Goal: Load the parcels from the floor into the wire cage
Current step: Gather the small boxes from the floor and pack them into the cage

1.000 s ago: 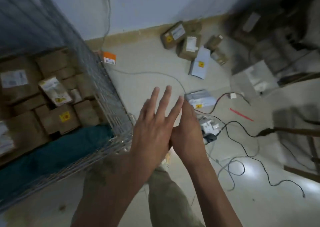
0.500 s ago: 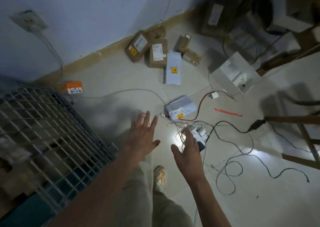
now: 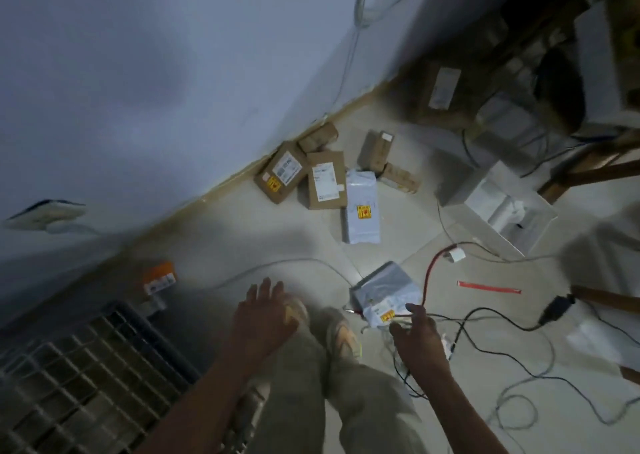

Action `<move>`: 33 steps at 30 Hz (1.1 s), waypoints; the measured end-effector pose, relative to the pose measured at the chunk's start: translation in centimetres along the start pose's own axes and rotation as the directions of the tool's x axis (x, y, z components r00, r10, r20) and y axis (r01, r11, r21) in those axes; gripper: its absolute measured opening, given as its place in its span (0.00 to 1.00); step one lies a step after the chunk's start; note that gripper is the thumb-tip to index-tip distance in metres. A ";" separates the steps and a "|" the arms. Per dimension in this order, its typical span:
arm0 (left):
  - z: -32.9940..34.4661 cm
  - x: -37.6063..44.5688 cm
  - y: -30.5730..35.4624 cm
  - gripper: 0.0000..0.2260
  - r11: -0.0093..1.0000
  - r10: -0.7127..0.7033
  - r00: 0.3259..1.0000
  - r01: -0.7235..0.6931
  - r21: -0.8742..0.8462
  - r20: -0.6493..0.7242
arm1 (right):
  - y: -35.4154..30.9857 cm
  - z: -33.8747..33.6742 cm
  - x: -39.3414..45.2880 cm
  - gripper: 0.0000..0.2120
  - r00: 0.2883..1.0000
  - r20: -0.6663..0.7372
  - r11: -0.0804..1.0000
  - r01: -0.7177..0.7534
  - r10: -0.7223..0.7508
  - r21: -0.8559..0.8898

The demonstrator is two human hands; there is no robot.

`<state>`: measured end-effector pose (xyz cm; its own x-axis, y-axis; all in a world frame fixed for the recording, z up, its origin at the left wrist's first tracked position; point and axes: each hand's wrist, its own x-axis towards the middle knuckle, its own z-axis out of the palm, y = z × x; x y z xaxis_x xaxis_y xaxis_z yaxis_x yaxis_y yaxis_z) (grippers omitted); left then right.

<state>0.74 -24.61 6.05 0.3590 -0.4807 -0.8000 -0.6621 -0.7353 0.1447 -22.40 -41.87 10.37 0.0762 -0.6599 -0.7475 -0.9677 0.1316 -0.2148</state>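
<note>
A grey plastic-wrapped parcel with a yellow sticker lies on the tiled floor among cables. My right hand hovers just over its near edge, fingers loosely spread and holding nothing. My left hand hangs empty with fingers spread, between the parcel and the wire cage at the lower left. Farther off by the wall lie a white mailer and several brown cardboard parcels. The cage's contents are too dark to make out.
Black, red and grey cables loop over the floor around the near parcel. A white open box and wooden furniture legs stand at the right. A small orange box sits by the cage. My legs and sandalled feet are below.
The view swung away from the cage toward the floor parcels. My hands separated and both moved forward; the right hand has come close to the grey parcel.
</note>
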 end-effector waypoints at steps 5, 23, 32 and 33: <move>-5.6 7.1 -0.7 0.46 1.000 -0.008 0.999 0.008 0.007 -0.042 | -7.4 1.3 6.4 0.28 0.999 0.043 0.996 0.030 -0.033 0.081; -6.7 46.0 -2.6 0.60 0.986 -0.116 0.937 0.067 -0.155 -0.330 | -21.1 16.6 42.5 0.39 1.000 0.003 0.932 -0.016 0.016 0.362; -6.8 46.8 -2.1 0.34 0.878 -0.176 0.967 0.069 -0.474 -0.185 | -17.9 19.1 40.9 0.25 0.982 0.187 0.728 -0.108 -0.028 0.677; -7.3 45.9 -2.2 0.33 0.864 -0.149 0.975 0.046 -0.501 -0.168 | -17.7 18.5 40.2 0.23 0.980 0.197 0.699 -0.125 -0.022 0.704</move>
<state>23.46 -48.56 -26.78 0.5589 -0.4388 -0.7036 -0.2264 -0.8970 0.3796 2.26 -57.04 -27.48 0.1437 -0.5043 -0.8515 -0.5166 0.6956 -0.4992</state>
